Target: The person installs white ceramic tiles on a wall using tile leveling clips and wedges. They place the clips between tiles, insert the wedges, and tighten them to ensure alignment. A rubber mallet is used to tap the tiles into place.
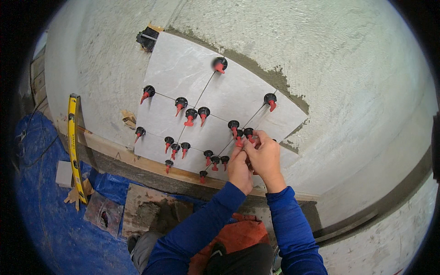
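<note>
Pale grey wall tiles (183, 64) are set on a mortared wall, with black and red tile leveling clips (191, 117) along their joints. My right hand (268, 158) is closed, its thumb and fingertips at a black and red leveling clip (249, 132) on the right-hand joint. Just below and to its left, my left hand (240, 173) is closed too, its fingertips close under a neighbouring leveling clip (239, 135). Some red shows between the two palms, but what the left fingers hold is hidden. Both forearms are in blue sleeves.
A wooden batten (133, 158) runs under the tiles. At left, a yellow spirit level (73, 146) leans on the wall above a blue tarp (41, 201). A mortar-smeared board (137, 201) lies below. Wet mortar (261, 73) edges the tiles' upper right.
</note>
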A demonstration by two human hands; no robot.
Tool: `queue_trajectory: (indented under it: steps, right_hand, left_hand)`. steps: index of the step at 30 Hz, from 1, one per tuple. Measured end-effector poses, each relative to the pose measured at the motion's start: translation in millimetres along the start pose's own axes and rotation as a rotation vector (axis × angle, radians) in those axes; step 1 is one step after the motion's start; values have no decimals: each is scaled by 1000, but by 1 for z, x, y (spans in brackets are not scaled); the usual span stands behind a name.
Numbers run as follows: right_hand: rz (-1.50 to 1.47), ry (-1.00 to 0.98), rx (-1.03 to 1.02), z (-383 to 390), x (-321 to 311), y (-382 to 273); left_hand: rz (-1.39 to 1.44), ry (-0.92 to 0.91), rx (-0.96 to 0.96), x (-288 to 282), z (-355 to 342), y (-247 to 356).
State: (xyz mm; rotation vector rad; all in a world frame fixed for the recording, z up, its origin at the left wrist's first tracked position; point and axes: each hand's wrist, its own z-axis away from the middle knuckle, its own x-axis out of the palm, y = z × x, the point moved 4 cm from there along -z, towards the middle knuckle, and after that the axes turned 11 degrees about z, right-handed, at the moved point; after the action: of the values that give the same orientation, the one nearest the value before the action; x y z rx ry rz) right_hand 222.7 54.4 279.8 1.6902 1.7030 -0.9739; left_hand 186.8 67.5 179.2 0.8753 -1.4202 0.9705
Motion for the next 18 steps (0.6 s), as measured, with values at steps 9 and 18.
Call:
queue_trajectory:
  steps: [9, 18]
  right_hand:
    - [-197, 166, 17, 7, 11, 17]
    - [-305, 237, 189, 27, 31, 16]
  left_hand:
    - [-318, 272, 175, -10, 23, 10]
    - [-2385, -852, 974, 121, 20, 98]
